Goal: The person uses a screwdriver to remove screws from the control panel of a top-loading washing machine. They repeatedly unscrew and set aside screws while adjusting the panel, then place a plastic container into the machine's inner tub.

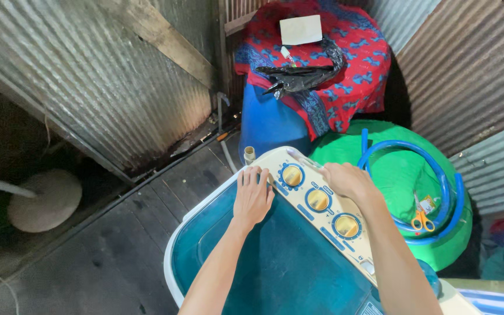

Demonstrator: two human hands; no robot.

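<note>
The left hand [253, 196] lies flat and open on the see-through blue plastic lid [287, 262] of the washing machine on the dark wooden floor [88, 256]; the right hand [345, 179] grips the cream panel [322, 198] by the three round yellow knobs [318, 200]. The lid could slip shut and pinch fingers; a knob might get bumped.

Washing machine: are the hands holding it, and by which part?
Both hands rest on the washer's control panel: left hand at its near edge, right hand at its far edge. Nothing lifted.

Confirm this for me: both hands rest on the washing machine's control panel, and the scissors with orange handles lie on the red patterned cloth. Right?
Not quite. The head view shows the scissors lying on the green lid, inside the blue hose, not on the red patterned cloth. The left hand and right hand do rest on the control panel.
</note>
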